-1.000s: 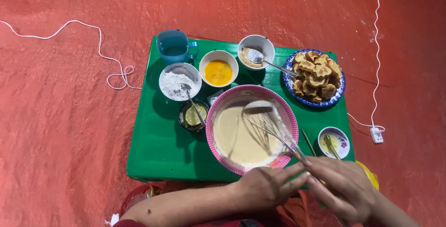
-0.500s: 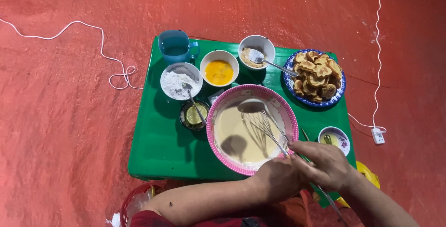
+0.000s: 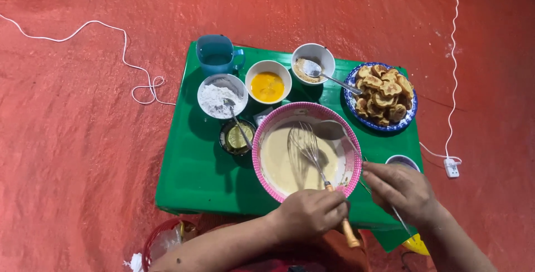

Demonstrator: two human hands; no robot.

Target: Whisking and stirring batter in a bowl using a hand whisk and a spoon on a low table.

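A pink-rimmed bowl (image 3: 257, 138) of pale batter (image 3: 281, 163) stands at the near edge of a low green table (image 3: 192, 166). My left hand (image 3: 312, 213) is closed around the wooden handle of a wire whisk (image 3: 304, 138), and the whisk's head rests in the batter. My right hand (image 3: 401, 188) sits just right of the bowl. It grips the thin handle of a metal ladle (image 3: 331, 130), and the ladle's scoop lies over the bowl's far right side.
Behind the bowl are a blue mug (image 3: 216, 55), a flour bowl with a spoon (image 3: 222, 96), a bowl of yellow egg (image 3: 268, 85), a bowl of brown grains with a spoon (image 3: 313, 60), a blue plate of fried pieces (image 3: 384, 96) and a small dark dish (image 3: 237, 137). White cables (image 3: 111, 43) lie on the red floor.
My hands, which overlapped at the whisk handle, have come apart. The left hand now holds the whisk and the right hand holds the ladle handle. The whisk has shifted toward the bowl's middle.
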